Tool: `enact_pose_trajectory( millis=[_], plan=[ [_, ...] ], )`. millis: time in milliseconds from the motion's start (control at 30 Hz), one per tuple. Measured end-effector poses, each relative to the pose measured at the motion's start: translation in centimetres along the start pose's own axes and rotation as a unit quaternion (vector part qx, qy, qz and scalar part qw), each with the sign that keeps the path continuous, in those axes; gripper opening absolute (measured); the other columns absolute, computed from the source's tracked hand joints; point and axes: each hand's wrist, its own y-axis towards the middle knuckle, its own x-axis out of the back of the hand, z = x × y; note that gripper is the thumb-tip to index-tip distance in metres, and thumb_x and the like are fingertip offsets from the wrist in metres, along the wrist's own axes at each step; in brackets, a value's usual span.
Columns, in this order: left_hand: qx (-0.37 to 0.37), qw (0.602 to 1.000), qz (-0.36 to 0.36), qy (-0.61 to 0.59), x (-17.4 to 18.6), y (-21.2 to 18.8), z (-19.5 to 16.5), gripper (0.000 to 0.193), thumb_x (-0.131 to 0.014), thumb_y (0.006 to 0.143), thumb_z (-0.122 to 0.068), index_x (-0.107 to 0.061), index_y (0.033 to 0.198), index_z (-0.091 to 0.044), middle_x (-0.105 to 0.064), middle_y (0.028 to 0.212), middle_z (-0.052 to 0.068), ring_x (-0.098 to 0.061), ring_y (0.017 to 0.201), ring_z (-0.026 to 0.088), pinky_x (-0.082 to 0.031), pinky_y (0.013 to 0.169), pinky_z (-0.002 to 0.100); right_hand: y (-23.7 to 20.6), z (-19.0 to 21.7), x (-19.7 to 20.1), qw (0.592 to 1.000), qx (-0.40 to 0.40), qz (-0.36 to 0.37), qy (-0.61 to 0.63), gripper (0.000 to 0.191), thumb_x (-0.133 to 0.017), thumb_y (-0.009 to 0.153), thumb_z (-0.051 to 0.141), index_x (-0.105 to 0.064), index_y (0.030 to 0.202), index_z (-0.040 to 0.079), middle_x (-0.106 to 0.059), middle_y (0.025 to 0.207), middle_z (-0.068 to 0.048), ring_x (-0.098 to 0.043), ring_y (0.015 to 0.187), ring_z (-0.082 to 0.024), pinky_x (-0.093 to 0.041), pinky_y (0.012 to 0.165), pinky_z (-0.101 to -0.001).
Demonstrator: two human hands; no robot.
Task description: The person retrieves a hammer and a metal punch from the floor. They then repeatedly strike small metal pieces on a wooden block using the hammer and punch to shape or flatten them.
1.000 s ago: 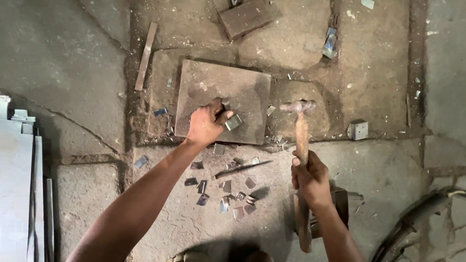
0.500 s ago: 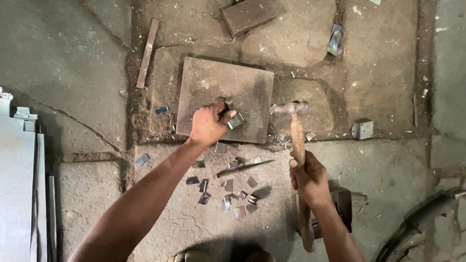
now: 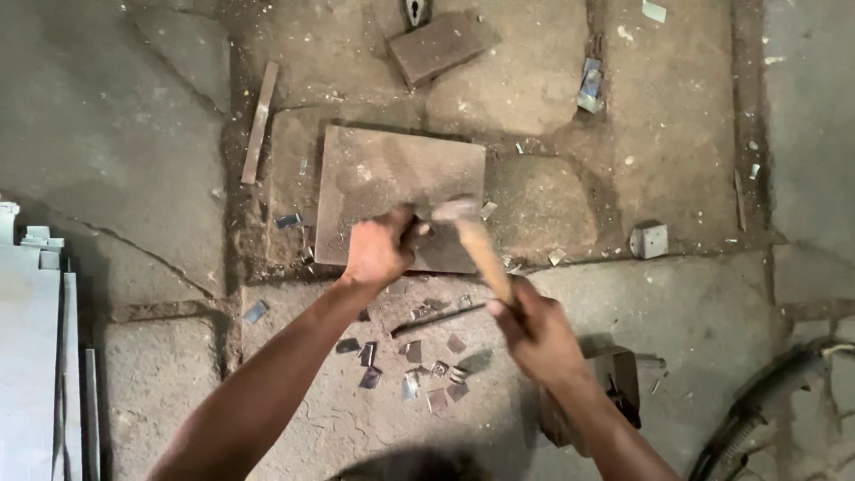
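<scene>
My left hand point(image 3: 378, 251) presses a small metal piece against the near edge of a flat square steel plate point(image 3: 383, 174) that lies on the ground; the piece itself is mostly hidden by my fingers. My right hand point(image 3: 539, 334) grips the wooden handle of a hammer point(image 3: 476, 240). The hammer's head is blurred and sits right beside my left fingers, over the piece on the plate.
Several small cut metal pieces point(image 3: 419, 356) and a thin rod point(image 3: 441, 318) lie on the stone floor below the plate. A metal bar point(image 3: 259, 123), a dark block point(image 3: 438, 44), a bent bracket point(image 3: 649, 240) and stacked sheet metal point(image 3: 36, 356) at the left edge surround the spot.
The hammer has swung from the right, where it was raised, leftward and down onto the piece my left hand holds. My left hand has stayed at the plate's near edge.
</scene>
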Motion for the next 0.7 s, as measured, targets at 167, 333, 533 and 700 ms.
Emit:
enact_pose_trajectory(
  millis=[167,333,533,700],
  plan=[
    [0.144,0.986,-0.016,-0.086,0.6,-0.4,1.3,0.032,-0.076,0.096,-0.026,-0.062,0.112,-0.002,-0.067,0.081,0.023,-0.064,0.066,0.042,-0.052,0.057,0.045,-0.5,-2.5,1.7,0.965,0.018,-0.093,0.246,0.016,-0.056,0.099,0.015,-0.061,0.112,0.007,-0.056,0.070,0.001,-0.051,0.053,-0.008,-0.045,0.047,-0.0266],
    [0.035,0.993,-0.028,-0.112,0.9,-0.5,1.0,0.029,-0.073,0.095,-0.023,-0.062,0.115,-0.005,-0.073,0.089,0.018,-0.074,0.081,0.037,-0.057,0.066,0.044,0.9,-4.0,0.7,0.944,-0.018,-0.098,0.314,0.016,-0.059,0.099,0.015,-0.060,0.111,0.004,-0.054,0.067,-0.002,-0.050,0.050,-0.010,-0.044,0.044,-0.0281],
    [-0.019,0.998,0.023,-0.059,1.5,-0.4,0.0,0.024,-0.070,0.093,-0.016,-0.064,0.115,-0.007,-0.073,0.084,0.016,-0.072,0.072,0.036,-0.057,0.062,0.045,0.1,-5.4,-3.0,0.965,-0.001,-0.030,0.261,0.015,-0.060,0.100,0.018,-0.059,0.106,0.003,-0.053,0.065,0.000,-0.047,0.046,-0.010,-0.041,0.039,-0.0283],
    [-0.073,0.993,0.085,-0.021,2.4,-0.1,-0.2,0.027,-0.065,0.088,-0.006,-0.063,0.115,-0.004,-0.074,0.090,0.018,-0.071,0.068,0.033,-0.058,0.062,0.042,-0.4,-5.3,-7.2,0.983,-0.058,0.013,0.172,0.014,-0.058,0.100,0.023,-0.058,0.106,0.010,-0.053,0.062,0.001,-0.045,0.045,-0.009,-0.040,0.037,-0.0290]
  ],
)
